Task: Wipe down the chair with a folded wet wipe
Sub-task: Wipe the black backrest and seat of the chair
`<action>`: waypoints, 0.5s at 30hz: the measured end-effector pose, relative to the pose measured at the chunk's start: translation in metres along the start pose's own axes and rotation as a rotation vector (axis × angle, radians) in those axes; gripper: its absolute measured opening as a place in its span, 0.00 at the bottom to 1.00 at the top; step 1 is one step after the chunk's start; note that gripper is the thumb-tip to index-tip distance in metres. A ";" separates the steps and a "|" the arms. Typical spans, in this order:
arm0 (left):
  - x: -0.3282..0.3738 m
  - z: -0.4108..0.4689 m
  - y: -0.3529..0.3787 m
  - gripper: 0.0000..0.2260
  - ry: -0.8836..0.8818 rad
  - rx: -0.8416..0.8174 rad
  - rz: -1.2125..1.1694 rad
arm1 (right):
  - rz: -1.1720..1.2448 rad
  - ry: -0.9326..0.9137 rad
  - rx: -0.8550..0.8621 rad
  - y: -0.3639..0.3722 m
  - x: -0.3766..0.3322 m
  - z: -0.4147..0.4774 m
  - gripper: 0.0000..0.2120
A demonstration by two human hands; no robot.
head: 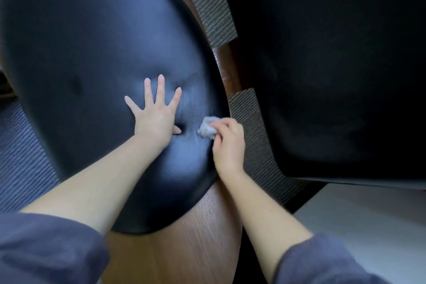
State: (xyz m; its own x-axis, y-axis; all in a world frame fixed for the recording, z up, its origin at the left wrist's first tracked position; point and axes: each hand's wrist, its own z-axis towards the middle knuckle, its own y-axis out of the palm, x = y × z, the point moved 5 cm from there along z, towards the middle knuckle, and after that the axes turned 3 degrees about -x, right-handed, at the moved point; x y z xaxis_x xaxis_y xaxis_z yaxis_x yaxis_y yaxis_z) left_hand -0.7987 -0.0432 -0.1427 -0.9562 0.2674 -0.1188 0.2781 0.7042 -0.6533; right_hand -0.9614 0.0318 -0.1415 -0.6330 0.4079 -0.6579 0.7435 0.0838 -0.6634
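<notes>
Ribbed grey carpet (260, 152) lies under the chair (80, 30). On its black cushion (69, 104) the left hand (154, 115) lies flat, fingers spread; just beside it the right hand (227, 143) pinches a bunched wet wipe (207, 128) against the cushion's edge. Brown wood (184, 244) frames the cushion.

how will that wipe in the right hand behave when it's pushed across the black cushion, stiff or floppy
Probably floppy: the wipe sits bunched and creased in the right hand, so it likely crumples rather than keeps its fold. It should glide easily, since the chair cushion looks smooth and glossy. The faint streaks beside it suggest it is damp.
</notes>
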 end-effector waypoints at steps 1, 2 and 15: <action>0.000 0.000 -0.001 0.45 -0.004 -0.005 -0.006 | 0.027 -0.013 -0.021 0.000 -0.002 -0.024 0.13; 0.001 0.000 -0.002 0.45 -0.004 -0.011 -0.011 | 0.060 -0.018 -0.070 0.000 0.001 -0.048 0.13; -0.002 0.002 0.001 0.45 0.011 -0.026 -0.005 | -0.121 0.248 -0.102 -0.008 0.057 0.011 0.07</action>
State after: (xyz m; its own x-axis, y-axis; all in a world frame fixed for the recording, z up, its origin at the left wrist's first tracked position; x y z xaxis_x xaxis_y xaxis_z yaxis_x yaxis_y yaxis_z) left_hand -0.7964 -0.0447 -0.1448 -0.9567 0.2710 -0.1066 0.2753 0.7224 -0.6343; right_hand -1.0057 0.0442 -0.1775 -0.6558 0.5978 -0.4610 0.6915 0.2308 -0.6845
